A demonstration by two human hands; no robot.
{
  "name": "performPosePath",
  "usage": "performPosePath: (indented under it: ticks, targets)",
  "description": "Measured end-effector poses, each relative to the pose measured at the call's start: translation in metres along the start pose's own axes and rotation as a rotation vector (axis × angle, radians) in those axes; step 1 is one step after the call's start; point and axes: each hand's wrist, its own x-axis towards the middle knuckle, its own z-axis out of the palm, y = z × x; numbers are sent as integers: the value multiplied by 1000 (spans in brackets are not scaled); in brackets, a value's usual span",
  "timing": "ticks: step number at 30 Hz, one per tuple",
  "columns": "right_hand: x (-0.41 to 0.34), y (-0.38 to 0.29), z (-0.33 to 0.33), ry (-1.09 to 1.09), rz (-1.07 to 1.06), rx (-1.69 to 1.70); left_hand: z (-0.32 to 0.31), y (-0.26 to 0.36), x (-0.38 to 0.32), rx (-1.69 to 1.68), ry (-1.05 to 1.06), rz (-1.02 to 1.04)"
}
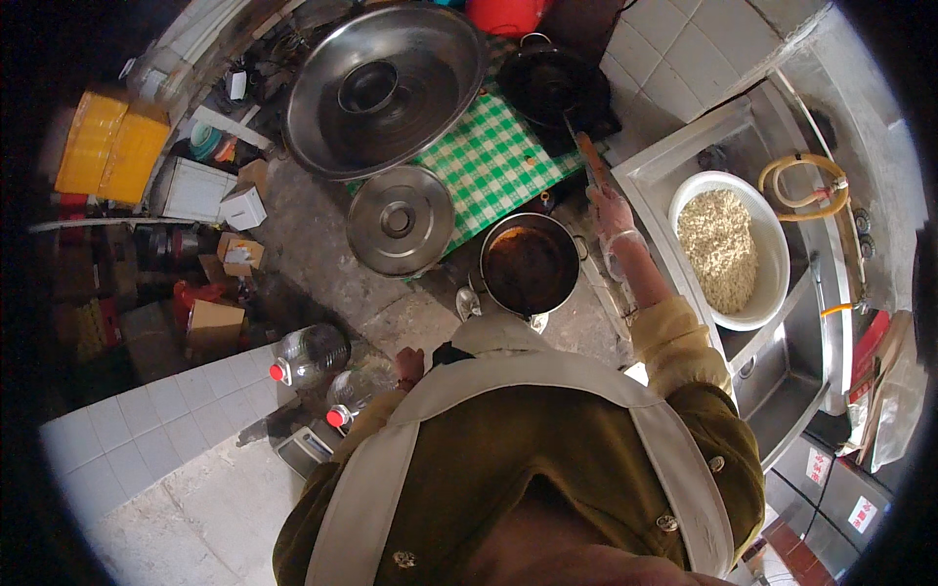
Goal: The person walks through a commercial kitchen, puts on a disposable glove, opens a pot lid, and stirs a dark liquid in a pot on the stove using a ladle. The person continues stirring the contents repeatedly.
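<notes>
My right hand (614,218), in a clear plastic glove, grips the wooden handle of a cooking utensil (592,157). The utensil's metal end reaches into a black wok (546,88), where the dark interior hides its tip. Low at my left side, my left hand (410,364) has its fingers curled, with nothing visible in them. Close to that hand stands a clear plastic jug (359,388) with a red cap. In front of my shoes is a metal pot (531,265) with dark reddish-brown contents. A round metal lid (401,221) lies beside a green-and-white checked tablecloth (487,150).
A wide steel basin (432,110) occupies the table's left part. On the right, a white plastic colander (777,260) of pale shredded food sits in a steel sink (780,381), near a coiled yellow hose (773,183). Another jug (315,355) and cardboard boxes (215,326) are left.
</notes>
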Motion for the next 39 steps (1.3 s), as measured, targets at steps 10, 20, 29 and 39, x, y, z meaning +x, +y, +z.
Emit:
performPosePath:
  ticks: [10,20,29,39]
  targets:
    - [-88,37,-54,-100,16,-156,-7,19,-1,194,-91,194]
    - [-175,121,-124,-175,125,-90,5,16,12,316,-201,289]
    - [-185,168,-134,-67,-144,-1061,12,18,10,405,-154,362]
    - [-202,171,-141,32,-292,-1600,19,6,2,37,48,229]
